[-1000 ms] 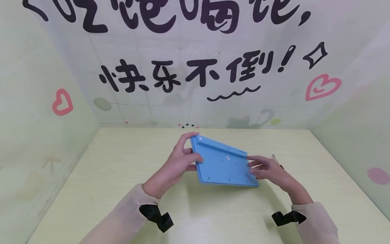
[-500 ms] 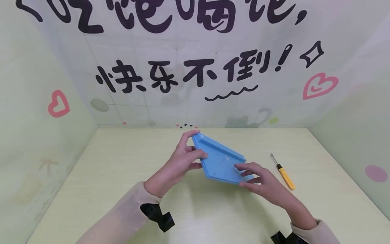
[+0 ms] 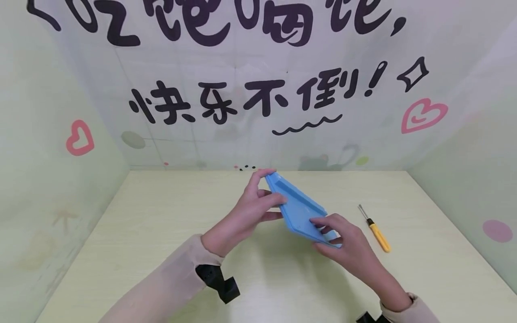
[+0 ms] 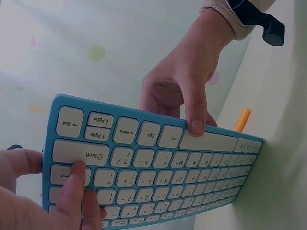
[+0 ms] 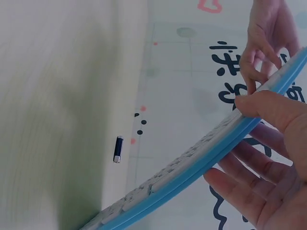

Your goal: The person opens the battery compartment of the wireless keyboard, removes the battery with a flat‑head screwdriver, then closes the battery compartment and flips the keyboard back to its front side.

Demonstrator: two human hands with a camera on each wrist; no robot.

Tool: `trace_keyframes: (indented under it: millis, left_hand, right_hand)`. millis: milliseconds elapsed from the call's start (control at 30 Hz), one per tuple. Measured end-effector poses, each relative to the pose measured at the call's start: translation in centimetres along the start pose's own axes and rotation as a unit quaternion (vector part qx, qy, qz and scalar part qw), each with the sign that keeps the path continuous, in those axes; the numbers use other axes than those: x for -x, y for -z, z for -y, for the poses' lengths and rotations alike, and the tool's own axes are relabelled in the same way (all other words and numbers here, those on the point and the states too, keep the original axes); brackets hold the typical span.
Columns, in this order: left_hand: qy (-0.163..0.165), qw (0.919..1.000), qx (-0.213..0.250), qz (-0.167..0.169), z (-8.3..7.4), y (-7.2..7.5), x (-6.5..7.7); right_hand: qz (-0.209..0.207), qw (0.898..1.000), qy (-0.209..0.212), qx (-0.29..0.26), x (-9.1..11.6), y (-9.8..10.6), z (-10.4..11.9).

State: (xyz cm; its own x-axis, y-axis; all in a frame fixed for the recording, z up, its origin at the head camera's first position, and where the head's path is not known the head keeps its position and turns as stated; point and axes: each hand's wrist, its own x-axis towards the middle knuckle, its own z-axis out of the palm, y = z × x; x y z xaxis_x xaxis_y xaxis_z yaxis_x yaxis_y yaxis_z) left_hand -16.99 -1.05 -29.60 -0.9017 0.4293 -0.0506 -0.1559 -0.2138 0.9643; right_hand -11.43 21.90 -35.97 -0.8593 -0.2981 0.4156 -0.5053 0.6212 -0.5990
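A blue keyboard with white keys is held up at a tilt, its plain underside toward the head camera. The keys show in the left wrist view. My left hand grips one short end, thumb on the underside and fingers on the keys. With the thumb on the space bar and the fingers behind, my right hand holds the lower long edge. The far end of the keyboard slopes down close to the table in the left wrist view.
A screwdriver with a yellow handle lies on the pale table, right of the keyboard. A small dark cylinder with a silvery end, like a battery, lies near the back wall, hidden in the head view. Printed walls enclose the table.
My right hand has moved from the keyboard's right end to its lower edge, uncovering the screwdriver. The keyboard has turned more steeply, and my left hand has shifted right with it.
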Motion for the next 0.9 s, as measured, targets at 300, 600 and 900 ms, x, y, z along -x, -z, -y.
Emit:
trace_keyframes:
  millis: [300, 600, 900]
  left_hand:
    - [-0.017, 0.9974, -0.068, 0.019, -1.4, -2.0, -1.4]
    - [-0.026, 0.996, -0.081, 0.029, -2.6, -4.2, -2.8]
    - [-0.041, 0.9952, -0.085, 0.027, -2.8, -5.5, -3.6]
  right_hand:
    - [-0.118, 0.984, 0.103, 0.081, 0.0, 0.3, 0.3]
    - [-0.171, 0.979, 0.095, 0.058, 0.2, 1.3, -0.3]
    - [-0.214, 0.973, 0.074, 0.034, -0.3, 1.7, -0.2]
